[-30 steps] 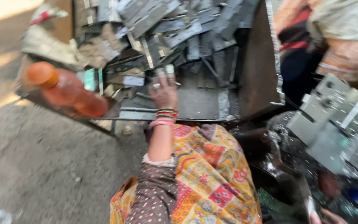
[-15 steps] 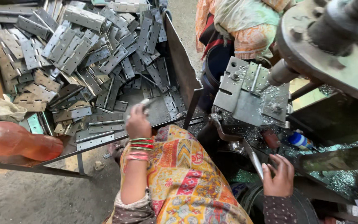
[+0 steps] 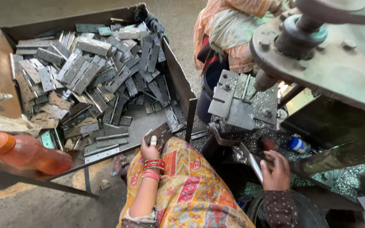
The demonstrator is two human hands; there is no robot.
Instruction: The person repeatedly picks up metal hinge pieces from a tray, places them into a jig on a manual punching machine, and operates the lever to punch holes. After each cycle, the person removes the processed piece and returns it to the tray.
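Right now the person's left hand [image 3: 150, 150] is at the near edge of the metal tray [image 3: 5, 71], its grip closed around a dark metal hinge [image 3: 160, 134] that sticks up and out from between thumb and fingers, just over the tray's lower right corner. Red and green bangles [image 3: 153, 165] ring that wrist, and the arm lies across a lap of bright patterned cloth [image 3: 191, 190].

Inside the tray a big heap of grey hinges [image 3: 89, 76] fills the far and left parts, with a barer patch of tray floor close to the held hinge. An orange plastic bottle [image 3: 26, 153] lies on its side at the tray's near left corner, beside a crumpled cloth [image 3: 1, 123].

The right hand [image 3: 276, 171] is well apart from the left, off to the right by the machine. Its grip is wrapped around a slanting metal lever [image 3: 250, 160], fingers curled over it. Just above stands the machine's grey fixture plate [image 3: 237, 101], strewn with metal shavings, under a heavy round press head [image 3: 339, 55]. A second person in orange and pale cloth [image 3: 233, 29] sits beyond it.
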